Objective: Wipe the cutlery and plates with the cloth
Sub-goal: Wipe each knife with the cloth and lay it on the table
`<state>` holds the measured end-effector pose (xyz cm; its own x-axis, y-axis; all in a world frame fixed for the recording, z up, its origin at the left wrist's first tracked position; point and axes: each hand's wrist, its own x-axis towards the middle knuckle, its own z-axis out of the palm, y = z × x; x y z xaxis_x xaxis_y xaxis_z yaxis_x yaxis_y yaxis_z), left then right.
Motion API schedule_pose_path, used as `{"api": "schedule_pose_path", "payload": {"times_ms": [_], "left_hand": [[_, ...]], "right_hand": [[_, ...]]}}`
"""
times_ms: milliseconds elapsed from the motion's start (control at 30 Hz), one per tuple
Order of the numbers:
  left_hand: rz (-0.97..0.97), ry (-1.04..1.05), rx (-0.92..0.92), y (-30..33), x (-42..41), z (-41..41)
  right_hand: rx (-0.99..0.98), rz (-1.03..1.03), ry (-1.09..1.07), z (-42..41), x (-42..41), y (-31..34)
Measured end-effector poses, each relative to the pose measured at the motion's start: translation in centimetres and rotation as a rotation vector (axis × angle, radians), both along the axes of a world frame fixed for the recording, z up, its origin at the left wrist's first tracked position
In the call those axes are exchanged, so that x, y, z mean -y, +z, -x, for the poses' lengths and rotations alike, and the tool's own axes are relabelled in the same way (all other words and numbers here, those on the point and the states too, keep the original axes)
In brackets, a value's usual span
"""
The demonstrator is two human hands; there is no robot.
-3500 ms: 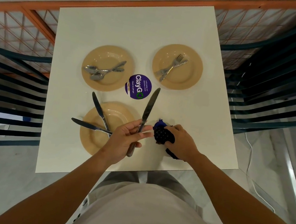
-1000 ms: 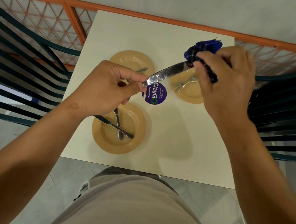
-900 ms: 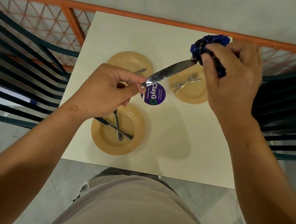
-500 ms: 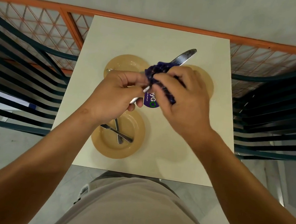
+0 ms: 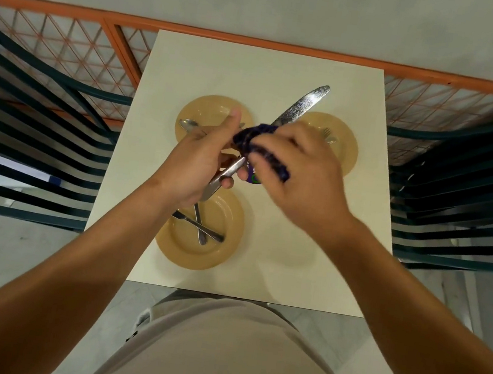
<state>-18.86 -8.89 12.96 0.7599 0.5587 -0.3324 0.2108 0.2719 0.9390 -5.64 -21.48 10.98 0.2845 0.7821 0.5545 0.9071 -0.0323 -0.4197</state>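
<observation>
Left hand (image 5: 200,162) gripping knife (image 5: 299,109) by the handle, blade raised over table (image 5: 343,231). Right hand (image 5: 300,175) clutching dark cloth (image 5: 252,135) around the blade's base.

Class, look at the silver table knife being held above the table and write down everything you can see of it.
The silver table knife looks like shiny metal, one piece with a rounded blade tip and a slimmer handle. It is held in the air over the cream table, slanting from lower left up to upper right. The left hand grips its handle; the right hand pinches a dark blue cloth around the blade's base. The upper blade is bare.
</observation>
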Motion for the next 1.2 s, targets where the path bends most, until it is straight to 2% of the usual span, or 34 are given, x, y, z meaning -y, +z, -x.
{"api": "schedule_pose_path", "payload": {"times_ms": [100,167,233,333,433,633,800,867,900,967,1100,1200], "left_hand": [[0.014,0.026,-0.027,-0.4,-0.2,-0.2],[0.053,0.032,-0.014,-0.4,-0.2,-0.6],[0.135,0.014,0.052,-0.3,0.1,-1.1],[0.355,-0.017,0.189,0.1,0.5,-1.8],[0.491,0.048,0.155,0.3,0.5,-1.9],[0.383,0.138,0.085,-2.0,0.0,-2.3],[0.368,0.142,0.033,-2.9,0.7,-2.4],[0.29,0.188,-0.01,-3.5,0.4,-2.5],[0.232,0.189,-0.024,-3.7,0.2,-2.5],[0.124,0.151,-0.041,-3.8,-0.1,-2.4],[-0.048,0.059,-0.088,-3.1,0.3,-2.1],[-0.061,0.053,-0.091,-3.0,0.9,-2.0]], "right_hand": [[-0.006,-0.015,-0.207,-3.6,-0.9,1.2],[-0.036,-0.016,-0.264,-4.2,-1.1,1.5],[-0.027,0.004,-0.221,-2.9,-1.4,1.0],[-0.049,0.015,-0.117,0.5,-1.4,-0.6],[-0.091,-0.001,-0.099,2.7,-1.0,-1.9],[-0.085,0.052,-0.009,4.9,0.5,-3.0],[-0.177,0.202,0.218,2.0,1.8,-2.6],[-0.361,0.283,0.222,0.9,2.4,-1.9],[-0.515,0.283,0.167,0.5,2.6,-1.4],[-0.865,0.174,-0.005,-0.2,2.8,-0.5],[-1.244,-0.071,-0.353,-1.8,2.3,0.3],[-1.602,-0.206,-0.402,-2.3,1.3,0.1]]}}
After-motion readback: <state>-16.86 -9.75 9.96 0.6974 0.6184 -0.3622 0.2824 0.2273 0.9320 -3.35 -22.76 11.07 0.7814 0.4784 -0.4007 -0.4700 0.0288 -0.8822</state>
